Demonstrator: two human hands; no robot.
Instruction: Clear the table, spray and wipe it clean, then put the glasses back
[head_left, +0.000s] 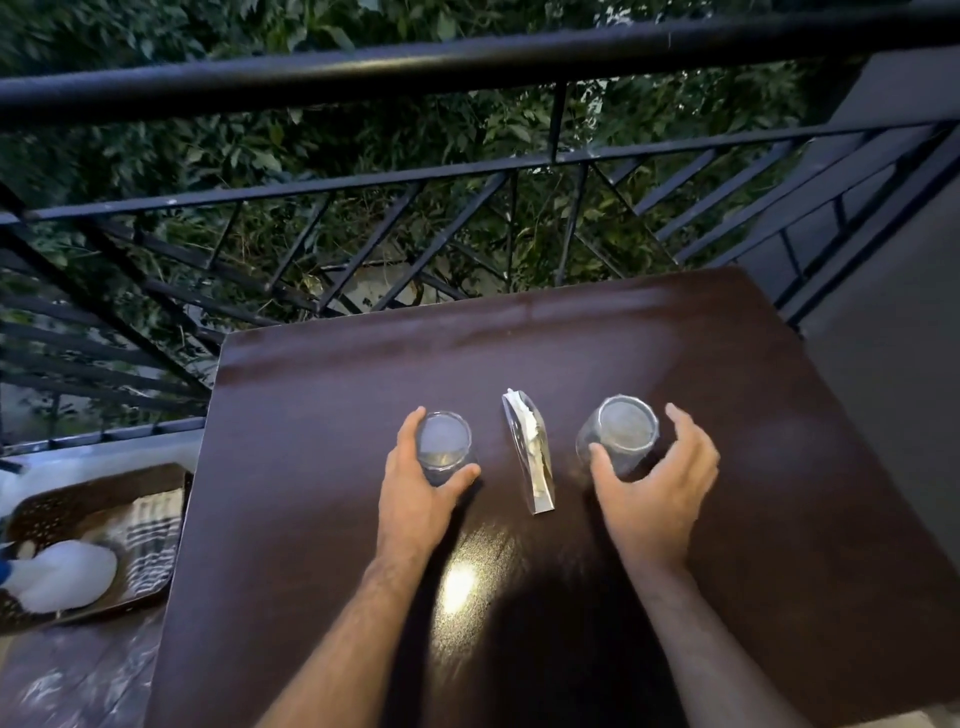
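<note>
I am clearing the table (779, 467): my left hand (415, 493) is holding one glass (445, 447), my right hand (654, 499) is curled loosely around the other glass (621, 434), grip unclear. Next, I think, lifting both aside carefully.

A clear plastic packet (529, 453) with something white and tan inside lay flat near the middle of the surface. Beyond the far edge ran a black metal railing (467, 171) with diagonal bars, and dense green foliage (270, 140) showed behind it. Off the left edge, lower down, sat a brown tray (31, 509); what lay in it was too blurred to tell.
</note>
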